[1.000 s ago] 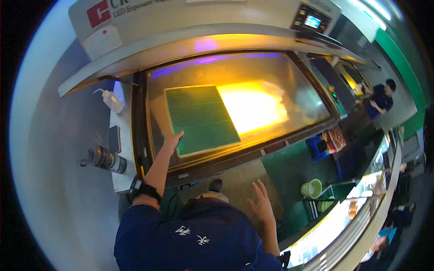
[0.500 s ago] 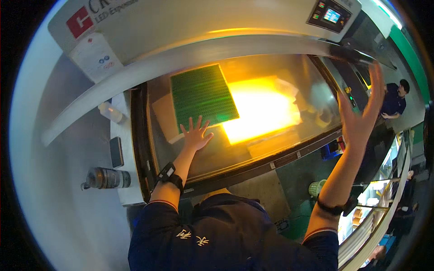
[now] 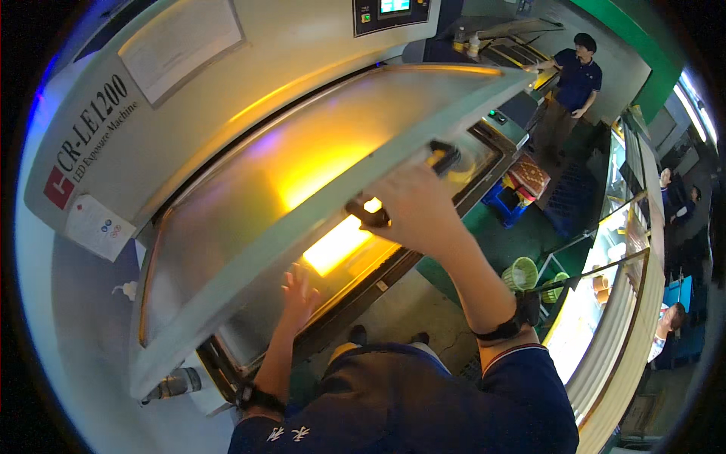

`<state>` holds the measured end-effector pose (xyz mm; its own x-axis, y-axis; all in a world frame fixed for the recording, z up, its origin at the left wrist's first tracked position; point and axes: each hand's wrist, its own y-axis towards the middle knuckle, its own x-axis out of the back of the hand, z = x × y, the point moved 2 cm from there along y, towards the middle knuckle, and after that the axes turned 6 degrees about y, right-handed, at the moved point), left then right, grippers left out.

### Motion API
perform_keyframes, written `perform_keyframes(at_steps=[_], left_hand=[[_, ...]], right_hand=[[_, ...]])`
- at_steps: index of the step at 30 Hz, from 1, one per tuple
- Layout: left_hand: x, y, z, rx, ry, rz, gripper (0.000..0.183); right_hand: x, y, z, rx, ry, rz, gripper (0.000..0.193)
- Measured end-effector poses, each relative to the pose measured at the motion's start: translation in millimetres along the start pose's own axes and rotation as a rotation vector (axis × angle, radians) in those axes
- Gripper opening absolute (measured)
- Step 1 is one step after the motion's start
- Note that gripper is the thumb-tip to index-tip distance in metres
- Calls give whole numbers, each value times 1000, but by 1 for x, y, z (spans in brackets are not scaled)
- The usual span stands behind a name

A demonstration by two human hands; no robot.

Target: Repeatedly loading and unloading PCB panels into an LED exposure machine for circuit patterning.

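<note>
A large exposure machine's lid (image 3: 219, 303) slants half-lowered over its glass bed, with a pale frame and a translucent sheet. My right hand (image 3: 420, 208) is closed round the black handle (image 3: 368, 212) on the lid's front edge, slightly blurred. Below that edge my left hand (image 3: 300, 299) hovers near the bed's front, fingers apart, holding nothing. Bright yellow light (image 3: 333, 248) shines from the bed through the gap and through the lid sheet. The green patterned panel cannot be seen beneath the lid.
A dark bottle (image 3: 175, 384) stands at the lower left, near the lid's corner. On the right are a blue stool (image 3: 505, 203) and green baskets (image 3: 522, 274). A co-worker (image 3: 576, 79) stands at the far right. A brightly lit rack (image 3: 597, 295) runs along the right side.
The lid has come down over the bed, hiding the green panel. My right hand has moved from raised in the air onto the handle. My left hand has left the panel's edge.
</note>
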<state>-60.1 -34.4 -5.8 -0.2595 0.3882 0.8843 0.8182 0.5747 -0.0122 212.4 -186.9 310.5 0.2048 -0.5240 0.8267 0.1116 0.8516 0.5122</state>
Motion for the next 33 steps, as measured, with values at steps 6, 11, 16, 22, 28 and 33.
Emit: perform_keyframes(at_steps=[6, 11, 16, 22, 28, 33], left_hand=[[59, -42, -156, -398, -684, 621, 67], [31, 29, -152, -361, -887, 790, 61], [-38, 83, -33, 244, 261, 187, 71], [-64, 64, -35, 76, 453, -118, 75], [-60, 66, -33, 109, 457, -100, 76], [-60, 72, -33, 107, 445, -97, 77]], right_hand=[[-65, -90, -9, -203, -122, 666, 37], [-194, -199, -37, -191, -157, 861, 38], [-230, -225, -48, -242, -158, 906, 40], [-241, -230, -57, -329, -174, 1139, 42], [-230, -224, -58, -323, 29, 929, 37], [-204, -261, -100, -857, 1073, 224, 15]])
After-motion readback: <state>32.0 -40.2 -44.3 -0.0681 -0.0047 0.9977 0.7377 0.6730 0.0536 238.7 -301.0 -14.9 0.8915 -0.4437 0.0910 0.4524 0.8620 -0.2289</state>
